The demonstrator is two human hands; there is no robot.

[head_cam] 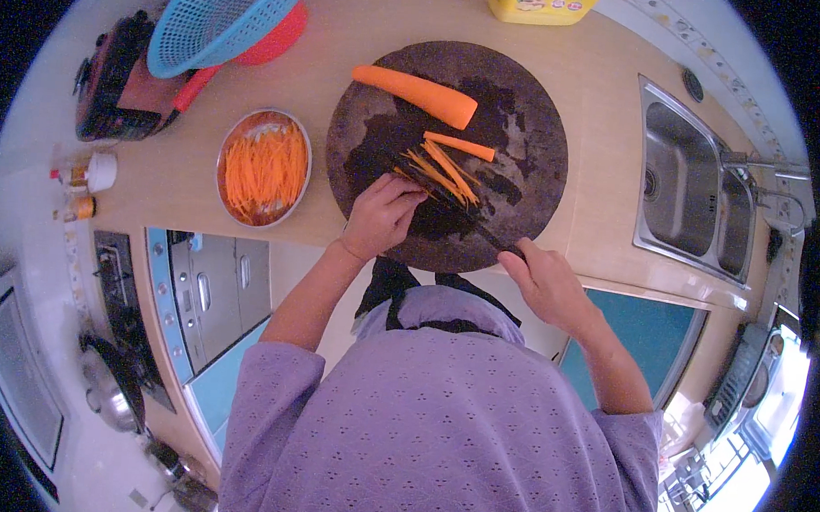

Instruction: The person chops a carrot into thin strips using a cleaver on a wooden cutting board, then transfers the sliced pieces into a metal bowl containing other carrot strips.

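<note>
On a round dark cutting board (542, 152) lie a large peeled carrot piece (422, 95), a narrower carrot slice (460, 146) and several thin carrot strips (451, 174). My right hand (551, 284) grips the handle of a kitchen knife (488, 237), whose dark blade runs up and left beside the strips. The fingers of my left hand (383, 211) are bent down at the blade's far end, by the lower left of the strips; whether they pinch a strip is hidden. Left of the board, a round metal bowl (309, 178) holds a heap of shredded carrot (265, 173).
A blue plastic colander (218, 26) rests over a red basin (275, 38) at the upper left, near a dark red appliance (135, 91). A yellow container (542, 7) stands beyond the board. A double steel sink (683, 184) is at the right, a gas hob (121, 293) at the left.
</note>
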